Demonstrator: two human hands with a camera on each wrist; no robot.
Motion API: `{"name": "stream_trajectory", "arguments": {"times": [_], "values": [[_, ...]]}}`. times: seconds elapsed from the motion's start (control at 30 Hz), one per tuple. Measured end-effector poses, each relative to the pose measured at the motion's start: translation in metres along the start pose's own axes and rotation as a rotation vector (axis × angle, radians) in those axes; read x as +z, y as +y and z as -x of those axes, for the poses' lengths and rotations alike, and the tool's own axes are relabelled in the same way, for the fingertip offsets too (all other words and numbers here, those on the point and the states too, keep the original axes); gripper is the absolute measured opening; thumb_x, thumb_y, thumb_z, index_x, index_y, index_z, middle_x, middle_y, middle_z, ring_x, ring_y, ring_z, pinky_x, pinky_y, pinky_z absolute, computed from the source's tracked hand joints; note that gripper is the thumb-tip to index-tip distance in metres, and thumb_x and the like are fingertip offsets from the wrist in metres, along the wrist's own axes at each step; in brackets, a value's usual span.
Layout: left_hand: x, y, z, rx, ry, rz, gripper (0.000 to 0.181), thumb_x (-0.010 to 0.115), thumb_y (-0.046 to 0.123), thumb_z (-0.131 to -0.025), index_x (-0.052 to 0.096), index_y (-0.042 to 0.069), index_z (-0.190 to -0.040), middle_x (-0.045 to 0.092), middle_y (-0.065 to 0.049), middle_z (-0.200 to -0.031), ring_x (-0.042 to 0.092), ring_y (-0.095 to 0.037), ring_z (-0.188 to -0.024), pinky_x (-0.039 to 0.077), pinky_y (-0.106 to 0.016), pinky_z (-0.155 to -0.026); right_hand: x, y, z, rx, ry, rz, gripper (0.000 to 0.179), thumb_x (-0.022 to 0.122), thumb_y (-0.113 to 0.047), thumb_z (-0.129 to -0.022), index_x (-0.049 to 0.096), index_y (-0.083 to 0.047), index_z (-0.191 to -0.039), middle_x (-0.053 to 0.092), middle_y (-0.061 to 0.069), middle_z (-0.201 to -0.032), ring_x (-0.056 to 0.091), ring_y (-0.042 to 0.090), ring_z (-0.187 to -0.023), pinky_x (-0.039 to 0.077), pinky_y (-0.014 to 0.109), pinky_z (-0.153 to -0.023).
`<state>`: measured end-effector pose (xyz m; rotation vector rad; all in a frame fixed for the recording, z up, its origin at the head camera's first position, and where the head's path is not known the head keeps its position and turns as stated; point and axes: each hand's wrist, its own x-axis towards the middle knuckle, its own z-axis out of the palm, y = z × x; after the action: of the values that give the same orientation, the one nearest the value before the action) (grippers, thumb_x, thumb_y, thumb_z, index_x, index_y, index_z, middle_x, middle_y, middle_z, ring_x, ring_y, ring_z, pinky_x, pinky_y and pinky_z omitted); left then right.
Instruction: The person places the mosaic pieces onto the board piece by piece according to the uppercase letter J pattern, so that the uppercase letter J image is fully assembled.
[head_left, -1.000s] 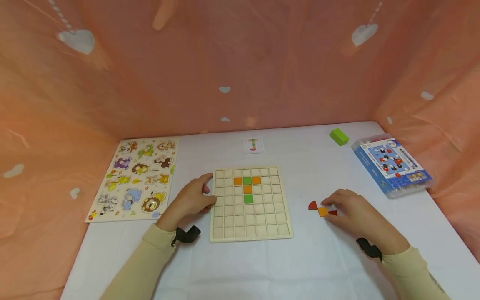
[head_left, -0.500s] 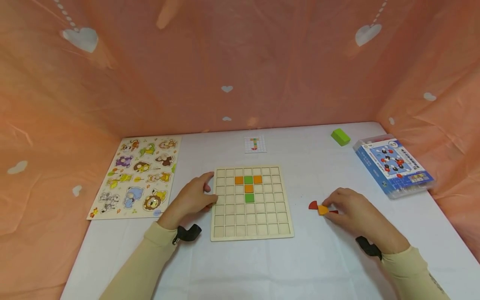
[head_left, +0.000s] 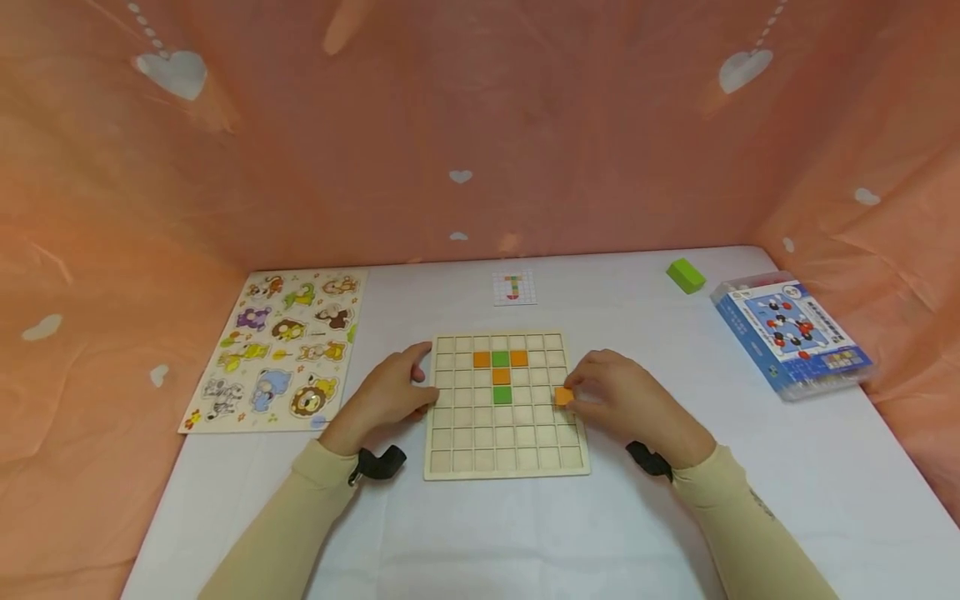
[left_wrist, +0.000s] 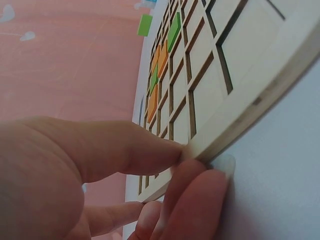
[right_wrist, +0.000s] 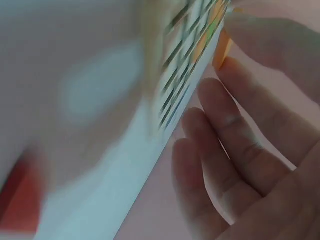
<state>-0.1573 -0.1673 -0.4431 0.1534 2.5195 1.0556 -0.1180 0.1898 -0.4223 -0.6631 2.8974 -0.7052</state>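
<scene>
A wooden grid board lies on the white-covered table. In it sit orange and green square tiles: a row with an orange tile at each end and a green tile between, then an orange tile and a green tile below. My left hand holds the board's left edge, thumb at the rim and fingers against the side. Over the board's right edge, my right hand pinches another orange square tile between thumb and index finger. A red piece shows blurred in the right wrist view.
A small pattern card lies beyond the board. An animal puzzle board is at left. To the right stand a green block and a blue-and-clear boxed set. An orange-pink curtain encloses the table.
My right hand has picked up the orange tile beside the red pieces and carried it left to the board's right edge. My left hand stays at the board's left edge.
</scene>
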Motion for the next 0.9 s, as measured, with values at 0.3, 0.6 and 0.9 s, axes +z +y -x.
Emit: {"name": "stream_trajectory", "arguments": {"times": [0.3, 0.6, 0.9], "values": [[0.003, 0.002, -0.002, 0.005, 0.005, -0.017, 0.084, 0.075, 0.012, -0.092, 0.037, 0.005, -0.167, 0.060, -0.014, -0.111, 0.069, -0.015, -0.067, 0.054, -0.027, -0.065, 0.025, -0.039, -0.030, -0.077, -0.042, -0.049, 0.014, 0.086, -0.023, -0.089, 0.082, -0.017, -0.101, 0.071, -0.008, -0.102, 0.063, 0.014, -0.104, 0.058, 0.035, -0.092], [0.002, 0.002, 0.000, -0.009, 0.010, -0.007, 0.085, 0.075, 0.012, -0.092, 0.037, 0.006, -0.167, 0.059, -0.014, -0.111, 0.069, -0.015, -0.068, 0.054, -0.026, -0.064, 0.038, -0.049, -0.032, -0.134, -0.045, -0.009, 0.018, 0.090, -0.024, -0.087, 0.082, -0.015, -0.100, 0.071, -0.007, -0.102, 0.066, 0.015, -0.104, 0.060, 0.036, -0.091], [0.000, 0.002, 0.001, -0.001, 0.010, -0.011, 0.084, 0.074, 0.011, -0.092, 0.036, 0.004, -0.167, 0.059, -0.014, -0.111, 0.069, -0.016, -0.067, 0.055, -0.027, -0.064, 0.041, -0.055, -0.034, -0.128, -0.050, 0.013, 0.013, 0.088, -0.023, -0.087, 0.082, -0.016, -0.097, 0.070, -0.007, -0.100, 0.066, 0.015, -0.103, 0.060, 0.036, -0.091]]}}
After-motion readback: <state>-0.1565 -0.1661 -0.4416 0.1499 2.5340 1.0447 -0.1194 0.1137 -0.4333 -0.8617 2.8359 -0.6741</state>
